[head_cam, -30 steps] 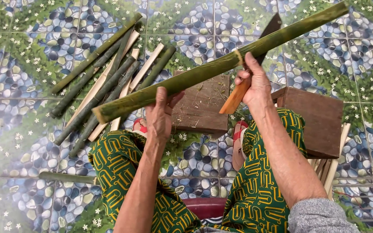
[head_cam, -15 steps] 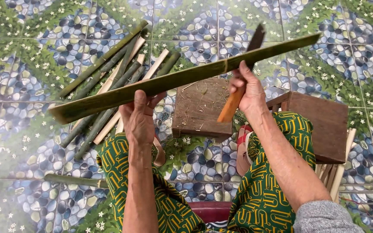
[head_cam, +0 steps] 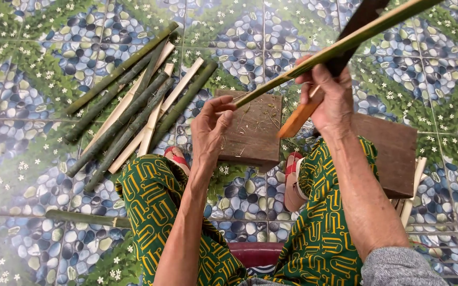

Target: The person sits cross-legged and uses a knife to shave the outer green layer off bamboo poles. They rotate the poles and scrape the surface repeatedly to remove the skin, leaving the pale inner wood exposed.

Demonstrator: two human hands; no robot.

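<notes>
Floor [head_cam: 43, 212]: patterned tiles of blue pebbles, green leaves and small white flowers, filling the frame.
Legs: green trousers with a yellow pattern, lower centre; red-strapped sandals [head_cam: 177, 158] on the feet.
Pile of bamboo strips [head_cam: 128, 114]: green and pale lengths lying slantwise, upper left, on the tiles.
Wooden blocks: one dark board [head_cam: 393, 153] at right, a smaller square block [head_cam: 253, 130] at centre between the feet, with bits of shavings on it.
Bamboo strip [head_cam: 345, 45]: long, green, running from the centre up to the upper right corner, its lower end over the square block.
Knife [head_cam: 314, 100]: orange wooden handle, dark blade crossing behind the strip.
Right hand [head_cam: 332, 100]: fingers closed around both the knife handle and the strip.
Left hand [head_cam: 210, 130]: fingers loosely curled and open, holding nothing, just beside the strip's lower end.
</notes>
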